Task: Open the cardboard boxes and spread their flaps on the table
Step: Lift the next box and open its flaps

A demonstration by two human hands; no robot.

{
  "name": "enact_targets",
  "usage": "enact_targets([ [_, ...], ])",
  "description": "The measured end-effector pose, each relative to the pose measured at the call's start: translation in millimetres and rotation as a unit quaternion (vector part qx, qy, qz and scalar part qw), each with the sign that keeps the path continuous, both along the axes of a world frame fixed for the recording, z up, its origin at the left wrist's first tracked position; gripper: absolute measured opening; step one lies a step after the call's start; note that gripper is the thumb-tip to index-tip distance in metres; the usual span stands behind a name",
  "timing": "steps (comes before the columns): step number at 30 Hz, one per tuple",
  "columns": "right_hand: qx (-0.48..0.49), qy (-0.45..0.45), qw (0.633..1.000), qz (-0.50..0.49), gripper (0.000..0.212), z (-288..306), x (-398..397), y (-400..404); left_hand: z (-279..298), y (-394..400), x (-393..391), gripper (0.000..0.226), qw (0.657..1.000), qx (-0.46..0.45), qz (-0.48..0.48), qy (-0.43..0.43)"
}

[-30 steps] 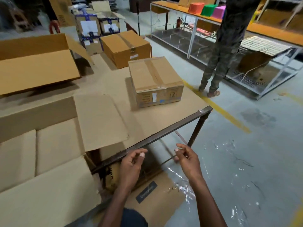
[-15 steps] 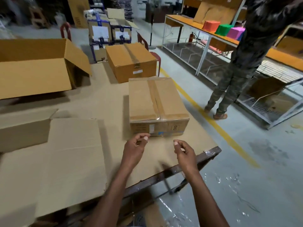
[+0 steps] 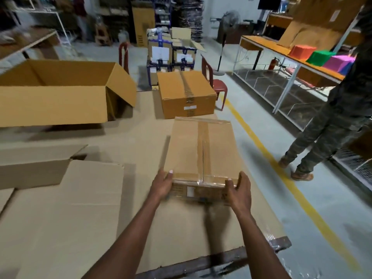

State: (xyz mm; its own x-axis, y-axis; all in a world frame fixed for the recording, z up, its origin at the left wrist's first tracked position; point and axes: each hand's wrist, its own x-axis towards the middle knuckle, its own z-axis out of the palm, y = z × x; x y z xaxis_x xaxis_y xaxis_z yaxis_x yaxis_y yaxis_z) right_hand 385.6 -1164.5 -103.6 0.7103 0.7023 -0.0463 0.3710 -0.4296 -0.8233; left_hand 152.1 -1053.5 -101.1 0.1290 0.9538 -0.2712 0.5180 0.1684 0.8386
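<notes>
A taped brown cardboard box (image 3: 201, 150) lies on the cardboard-covered table (image 3: 141, 137), its flaps sealed with clear tape along the middle seam. My left hand (image 3: 161, 185) grips its near left corner and my right hand (image 3: 238, 191) grips its near right corner, thumbs on the top edge. Behind it stands a second sealed box (image 3: 185, 93). A large box (image 3: 56, 91) lies open at the far left, and a flattened box (image 3: 60, 208) with spread flaps covers the near left of the table.
A person in camouflage clothes (image 3: 330, 125) stands on the floor to the right by a yellow line (image 3: 267, 158). A red chair (image 3: 217, 85) and stacked boxes (image 3: 171, 55) sit behind the table. The table's dark metal edge (image 3: 221, 260) runs near me.
My view rose from the table edge toward the table top. Both hands moved forward from empty air and took hold of the near corners of the taped box.
</notes>
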Motion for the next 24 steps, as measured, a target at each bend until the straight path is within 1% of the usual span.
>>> enact_targets([
  [2,-0.012,0.008,1.000,0.009,0.070,-0.1,9.4,4.4,-5.4,1.9,1.8,0.059,1.000,0.005,0.010,0.011],
  [4,-0.034,0.037,0.999,0.011,0.077,-2.6,18.8,5.7,-13.3,1.2,1.3,0.059,0.999,0.007,0.030,0.016],
  [7,-0.050,0.062,0.996,0.026,0.080,-4.2,28.4,0.3,-13.4,-7.9,6.9,0.057,0.998,0.012,0.068,0.006],
  [12,-0.019,0.071,0.997,0.033,0.075,-5.6,36.6,-15.4,-3.7,-37.8,22.9,0.064,0.991,-0.003,0.130,-0.032],
  [14,-0.026,0.067,0.997,0.023,0.069,-8.5,39.4,-23.5,-1.9,-50.3,21.6,0.062,0.988,-0.011,0.156,-0.018],
  [16,-0.038,0.052,0.998,-0.001,0.060,-8.4,43.0,-33.9,-1.2,-58.0,13.7,0.059,0.984,-0.023,0.174,0.020],
  [18,-0.054,0.028,0.998,-0.032,0.051,-3.6,47.6,-43.7,-2.9,-59.0,2.2,0.062,0.983,-0.038,0.170,0.061],
  [20,-0.080,0.016,0.996,-0.033,0.046,2.0,54.2,-46.9,-3.8,-55.2,-8.1,0.063,0.984,-0.057,0.138,0.103],
  [22,-0.123,0.012,0.992,0.012,0.045,6.0,64.5,-41.1,-3.1,-49.0,-13.2,0.060,0.985,-0.074,0.097,0.121],
  [24,-0.146,0.014,0.986,0.079,0.049,9.8,75.4,-30.4,5.2,-43.8,-11.6,0.063,0.991,-0.075,0.059,0.090],
])
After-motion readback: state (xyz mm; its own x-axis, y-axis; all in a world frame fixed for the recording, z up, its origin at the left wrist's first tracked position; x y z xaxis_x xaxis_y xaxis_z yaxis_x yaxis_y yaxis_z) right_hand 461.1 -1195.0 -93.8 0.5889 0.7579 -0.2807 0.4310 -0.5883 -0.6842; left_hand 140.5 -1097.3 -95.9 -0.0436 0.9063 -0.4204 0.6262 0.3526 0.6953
